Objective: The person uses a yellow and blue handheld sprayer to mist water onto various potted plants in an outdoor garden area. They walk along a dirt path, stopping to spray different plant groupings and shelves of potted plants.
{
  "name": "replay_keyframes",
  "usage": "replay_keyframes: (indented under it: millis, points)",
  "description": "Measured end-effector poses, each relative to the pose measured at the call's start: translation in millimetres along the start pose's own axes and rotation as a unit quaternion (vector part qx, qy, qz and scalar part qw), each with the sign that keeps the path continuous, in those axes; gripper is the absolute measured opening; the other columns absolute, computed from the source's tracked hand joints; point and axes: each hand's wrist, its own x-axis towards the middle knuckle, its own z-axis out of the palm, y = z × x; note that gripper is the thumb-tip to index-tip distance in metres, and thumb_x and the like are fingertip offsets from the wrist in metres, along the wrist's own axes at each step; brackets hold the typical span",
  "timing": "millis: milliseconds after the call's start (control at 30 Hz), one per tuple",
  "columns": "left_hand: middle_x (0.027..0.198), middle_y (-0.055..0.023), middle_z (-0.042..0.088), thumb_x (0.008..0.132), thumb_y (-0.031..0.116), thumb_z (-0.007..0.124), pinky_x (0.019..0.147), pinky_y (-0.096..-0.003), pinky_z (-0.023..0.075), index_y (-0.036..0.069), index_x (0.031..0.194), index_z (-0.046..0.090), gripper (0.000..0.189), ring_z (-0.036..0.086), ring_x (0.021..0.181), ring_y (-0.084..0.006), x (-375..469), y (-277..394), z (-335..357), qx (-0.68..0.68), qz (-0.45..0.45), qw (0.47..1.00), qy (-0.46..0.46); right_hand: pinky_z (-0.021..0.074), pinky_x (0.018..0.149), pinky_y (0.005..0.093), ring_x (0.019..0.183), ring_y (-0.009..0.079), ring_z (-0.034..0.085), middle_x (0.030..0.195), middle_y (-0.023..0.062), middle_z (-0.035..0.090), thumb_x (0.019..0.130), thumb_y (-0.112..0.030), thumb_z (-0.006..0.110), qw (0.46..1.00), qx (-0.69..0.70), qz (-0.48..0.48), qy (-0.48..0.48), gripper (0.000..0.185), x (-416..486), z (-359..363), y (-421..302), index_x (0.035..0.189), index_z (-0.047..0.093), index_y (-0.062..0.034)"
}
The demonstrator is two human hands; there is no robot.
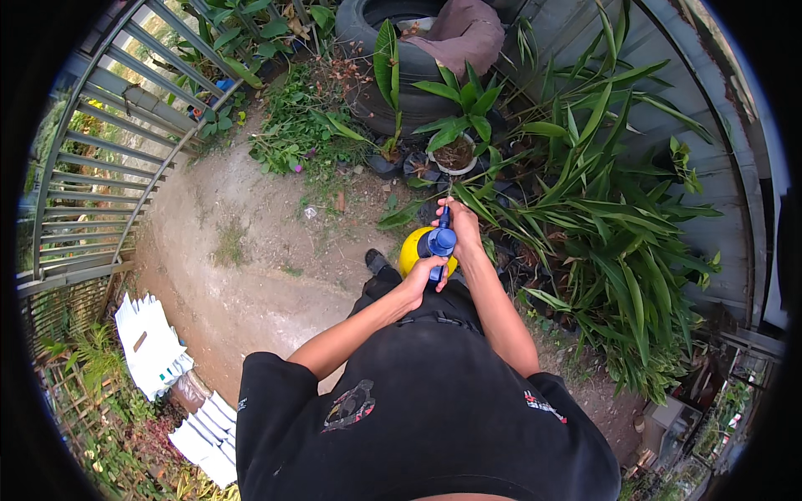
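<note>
A yellow pump sprayer with a blue head (411,250) is held upright in front of my body, its blue nozzle pointing away from me. My left hand (421,280) grips the blue handle at the near side. At the far side, my right hand (462,227) has its fingers around the nozzle end. Just beyond the nozzle tip is a white pot (453,156) with a broad-leaved green plant (467,103). Whether any spray comes out cannot be seen.
Dense long-leaved plants (614,232) stand along a metal sheet wall (714,188) at the right. Large tires (388,94) are at the far side. A metal-barred gate (113,141) curves along the left. White stacked bundles (150,344) lie at the lower left. Bare soil (263,269) lies left of me.
</note>
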Motion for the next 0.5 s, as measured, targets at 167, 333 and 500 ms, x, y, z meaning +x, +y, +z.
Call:
replay_keyframes:
  millis: [167,333,500]
  points:
    - [0.058,-0.0032,0.050,0.082,0.026,0.051,0.046,-0.0249,0.0372,0.007,0.071,0.050,0.022,0.048,0.048,-0.0124,12.6,-9.6,24.4,0.026,0.006,0.999,-0.034,0.0471,0.049,0.0275,0.052,0.0169,0.056,0.071,0.0066,0.056,0.091,-0.022,0.049,0.999,0.023,-0.041,0.017,0.022,-9.1,-31.2,-18.7,0.089,0.058,-0.0017]
    - [0.058,-0.0030,0.050,0.082,0.026,0.052,0.047,-0.0247,0.0373,0.006,0.070,0.051,0.023,0.048,0.048,-0.0122,18.3,-15.5,42.6,0.043,0.031,0.998,-0.037,0.0474,0.054,0.0253,0.055,0.0141,0.055,0.073,0.0042,0.056,0.092,-0.024,0.047,0.998,0.010,-0.056,-0.012,0.024,-14.1,-45.5,-35.4,0.094,0.057,-0.0025]
    - [0.059,-0.0030,0.049,0.082,0.026,0.051,0.051,-0.0249,0.0375,0.006,0.069,0.050,0.024,0.047,0.049,-0.0125,21.0,-23.3,55.6,0.040,0.054,0.997,-0.031,0.0469,0.053,0.0243,0.055,0.0137,0.055,0.072,0.0047,0.056,0.091,-0.023,0.049,0.997,0.002,-0.063,-0.046,0.023,-16.5,-51.2,-45.4,0.094,0.057,-0.0021]
